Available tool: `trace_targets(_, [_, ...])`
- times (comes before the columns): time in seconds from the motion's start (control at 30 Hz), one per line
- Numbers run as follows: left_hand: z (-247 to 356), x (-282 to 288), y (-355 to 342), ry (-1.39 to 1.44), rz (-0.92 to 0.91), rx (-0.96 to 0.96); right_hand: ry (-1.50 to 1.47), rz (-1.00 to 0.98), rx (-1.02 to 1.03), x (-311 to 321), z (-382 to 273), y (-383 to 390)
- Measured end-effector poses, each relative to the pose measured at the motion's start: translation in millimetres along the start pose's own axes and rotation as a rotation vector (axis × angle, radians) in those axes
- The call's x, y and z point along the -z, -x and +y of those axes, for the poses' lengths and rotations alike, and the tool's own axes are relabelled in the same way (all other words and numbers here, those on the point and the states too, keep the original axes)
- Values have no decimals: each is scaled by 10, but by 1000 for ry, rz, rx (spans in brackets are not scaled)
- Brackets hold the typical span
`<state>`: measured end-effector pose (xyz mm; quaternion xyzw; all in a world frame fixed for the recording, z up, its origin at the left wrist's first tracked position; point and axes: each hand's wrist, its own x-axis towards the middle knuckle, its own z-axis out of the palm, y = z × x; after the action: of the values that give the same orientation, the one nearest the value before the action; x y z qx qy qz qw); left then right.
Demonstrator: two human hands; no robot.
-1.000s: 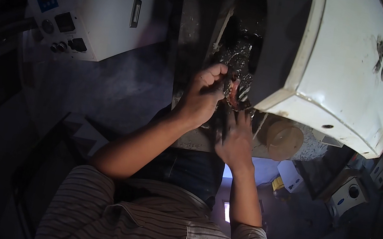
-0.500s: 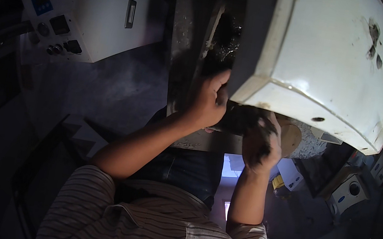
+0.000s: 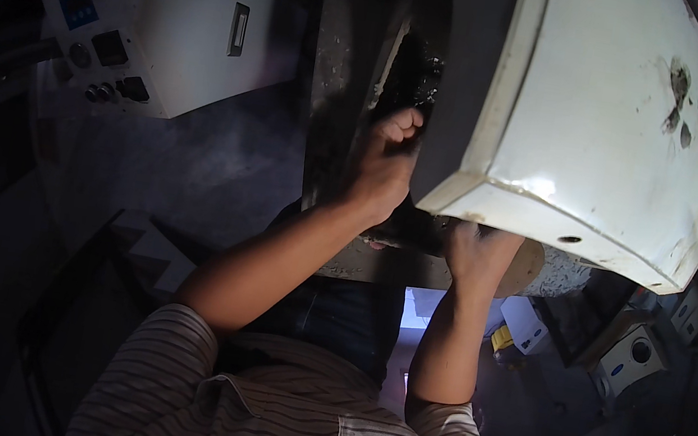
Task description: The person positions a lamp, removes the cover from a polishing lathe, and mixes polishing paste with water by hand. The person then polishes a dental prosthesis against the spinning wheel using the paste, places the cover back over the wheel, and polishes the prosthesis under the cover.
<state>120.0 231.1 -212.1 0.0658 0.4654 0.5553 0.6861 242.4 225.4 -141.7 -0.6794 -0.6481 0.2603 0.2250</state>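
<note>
A large white machine cover point(image 3: 602, 121), smudged with black, rises at the upper right. Beside its left edge is a dark opening point(image 3: 420, 60) with a wet-looking, shiny inside. My left hand point(image 3: 385, 174) is at the near end of that opening, its fingers curled closed; whatever they may hold does not show. Under the cover's near edge reaches my right hand point(image 3: 479, 250), with its fingers hidden behind the cover. Dark material point(image 3: 416, 227) lies between my two hands, above a dusty grey ledge point(image 3: 387, 263).
A white control box point(image 3: 187, 28) with dials and a dark panel stands at the upper left. Right of my right wrist is a round tan part point(image 3: 527, 264) beside pale crumbly material point(image 3: 560, 277). Smaller white boxes point(image 3: 629, 361) stand lower right, near a yellow object point(image 3: 502, 337).
My right hand, which showed dark smudges, has moved up and farther under the cover, so its fingers are now hidden. My left hand has shifted slightly upward along the opening, fingers curled.
</note>
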Motion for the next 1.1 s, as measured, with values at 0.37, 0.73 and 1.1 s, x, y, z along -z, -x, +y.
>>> trace_targets(0.37, [-11,-55,-230,-45,9,-12,-71,53,47,-188,66,43])
trace_targets(0.73, [151,55,-191,-49,-49,40,-88,57,-104,-294,230,123])
trace_targets(1.1, [490,-93,389,58,-245,-89,24,-554,107,-652,203,201])
